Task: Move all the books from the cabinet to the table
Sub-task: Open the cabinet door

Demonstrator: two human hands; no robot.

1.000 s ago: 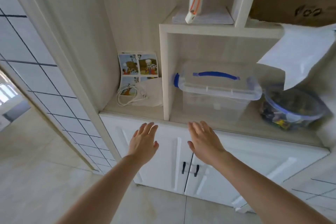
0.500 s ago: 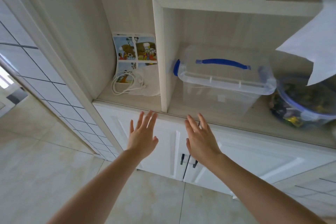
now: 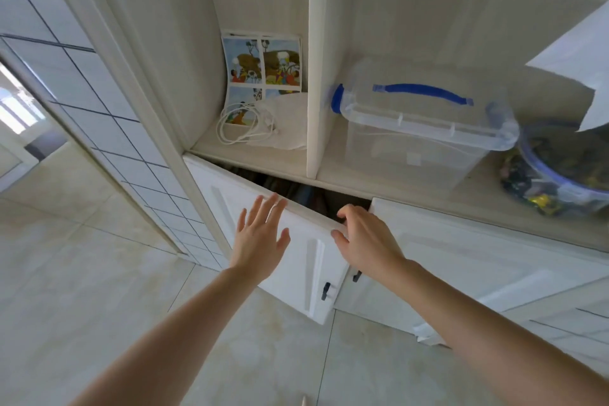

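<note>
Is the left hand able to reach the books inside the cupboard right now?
Probably not yet. The left hand lies flat and open on the front of the left door, which is only partly open. The right hand grips its top edge. Only a dark gap shows.

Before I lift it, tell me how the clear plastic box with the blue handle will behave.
The clear plastic box looks empty, so probably light. Its walls seem rigid, unlikely to flop. The blue handle lies flat on the lid, so it may swing once raised.
</note>
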